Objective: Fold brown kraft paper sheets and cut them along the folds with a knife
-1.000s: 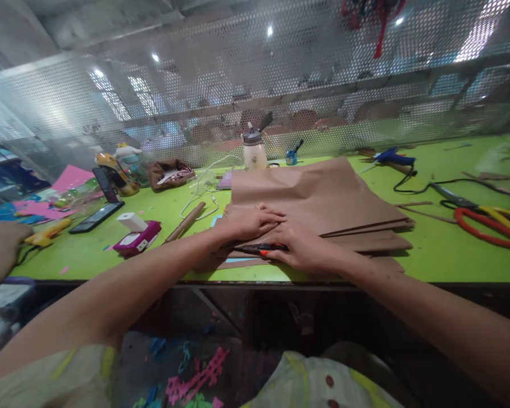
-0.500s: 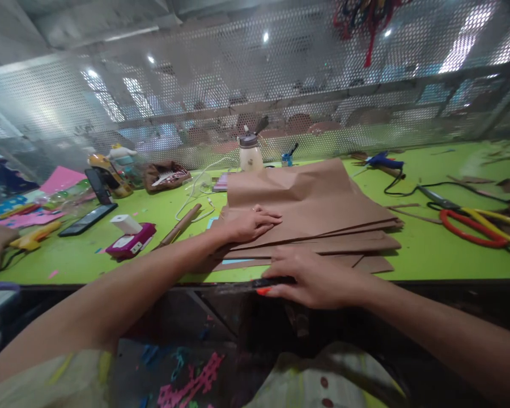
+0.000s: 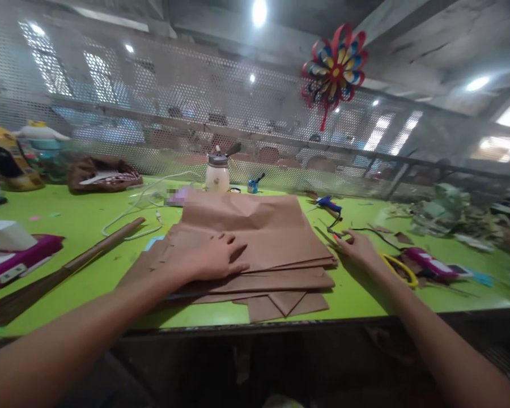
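My left hand [image 3: 221, 258] lies on a stack of brown paper sheets [image 3: 267, 235], palm down with the fingers spread. The stack's near edges are uneven, and a folded corner pokes out toward me. Right of the stack, my right hand [image 3: 359, 249] is low over the table with thumb and fingers drawn together. Something dark and thin shows at the fingertips, beside a brown strip and a black cord; I cannot make out what is held. Under the right wrist lie scissors with a yellow handle [image 3: 402, 272], partly covered. A blue glue gun [image 3: 329, 204] lies just beyond that hand.
On the green table [image 3: 212, 313] a rolled brown paper tube [image 3: 106, 246] and a purple power strip [image 3: 29, 260] lie to the left. A jar [image 3: 217, 175] stands behind the stack. Another purple power strip [image 3: 431, 263] is at right. A mesh screen [image 3: 174, 124] backs the table.
My right hand has gone from the table's front edge, where it held a dark tool, to the right of the stack. My left hand stays on the paper. The view has swung right and up.
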Available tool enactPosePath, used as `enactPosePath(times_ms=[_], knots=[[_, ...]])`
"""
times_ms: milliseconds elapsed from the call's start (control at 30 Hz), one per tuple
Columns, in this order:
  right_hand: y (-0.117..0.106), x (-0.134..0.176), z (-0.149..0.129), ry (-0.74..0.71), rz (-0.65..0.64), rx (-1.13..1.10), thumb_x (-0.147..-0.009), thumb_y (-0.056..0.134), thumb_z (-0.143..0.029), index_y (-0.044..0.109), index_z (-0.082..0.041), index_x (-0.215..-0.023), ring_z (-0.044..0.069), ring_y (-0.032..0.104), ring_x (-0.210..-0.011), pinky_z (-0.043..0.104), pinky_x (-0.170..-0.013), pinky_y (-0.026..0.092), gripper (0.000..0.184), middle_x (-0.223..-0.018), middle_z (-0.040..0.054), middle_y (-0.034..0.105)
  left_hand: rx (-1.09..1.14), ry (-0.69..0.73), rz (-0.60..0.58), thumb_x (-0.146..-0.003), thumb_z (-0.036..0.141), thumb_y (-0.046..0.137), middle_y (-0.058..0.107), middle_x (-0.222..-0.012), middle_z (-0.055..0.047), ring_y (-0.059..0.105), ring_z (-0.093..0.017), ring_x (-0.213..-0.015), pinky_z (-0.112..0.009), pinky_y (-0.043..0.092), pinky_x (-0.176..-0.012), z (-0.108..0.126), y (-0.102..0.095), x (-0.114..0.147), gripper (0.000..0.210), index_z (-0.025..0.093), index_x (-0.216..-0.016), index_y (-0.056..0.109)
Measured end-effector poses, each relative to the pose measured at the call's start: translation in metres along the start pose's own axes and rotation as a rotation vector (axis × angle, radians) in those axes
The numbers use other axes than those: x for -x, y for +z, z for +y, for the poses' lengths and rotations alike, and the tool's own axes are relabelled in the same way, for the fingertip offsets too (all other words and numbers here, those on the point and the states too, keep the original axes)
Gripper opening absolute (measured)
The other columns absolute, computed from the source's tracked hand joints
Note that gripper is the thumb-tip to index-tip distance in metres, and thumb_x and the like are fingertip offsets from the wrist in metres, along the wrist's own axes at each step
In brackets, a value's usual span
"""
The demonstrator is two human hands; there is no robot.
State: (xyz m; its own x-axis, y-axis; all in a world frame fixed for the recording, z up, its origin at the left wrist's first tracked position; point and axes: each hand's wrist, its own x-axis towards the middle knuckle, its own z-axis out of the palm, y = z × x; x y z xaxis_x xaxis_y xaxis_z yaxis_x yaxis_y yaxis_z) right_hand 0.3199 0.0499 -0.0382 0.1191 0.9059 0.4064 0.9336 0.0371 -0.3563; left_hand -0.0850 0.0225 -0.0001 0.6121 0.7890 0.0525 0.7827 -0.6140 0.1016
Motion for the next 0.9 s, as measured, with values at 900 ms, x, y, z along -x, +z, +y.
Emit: enactPosePath(times_ms=[900], knots=[[0.019,0.023,-0.146,-0.72,-0.451,-0.185,-0.087,0.046,-0.016,0.051,-0.017,-0.133,0.024,0.052,-0.119,0.04,-0.101,0.04,0.047,-0.131,0.0109,0.057,0.073,0.019,0.041,-0.096,0.041,0.033,0.071,-0.1,-0.005,0.064,-0.022,-0.089,-0.034,0.044,-0.087,0.001,-0.003,-0.009,0.043,0.022,-0.102,0.07]])
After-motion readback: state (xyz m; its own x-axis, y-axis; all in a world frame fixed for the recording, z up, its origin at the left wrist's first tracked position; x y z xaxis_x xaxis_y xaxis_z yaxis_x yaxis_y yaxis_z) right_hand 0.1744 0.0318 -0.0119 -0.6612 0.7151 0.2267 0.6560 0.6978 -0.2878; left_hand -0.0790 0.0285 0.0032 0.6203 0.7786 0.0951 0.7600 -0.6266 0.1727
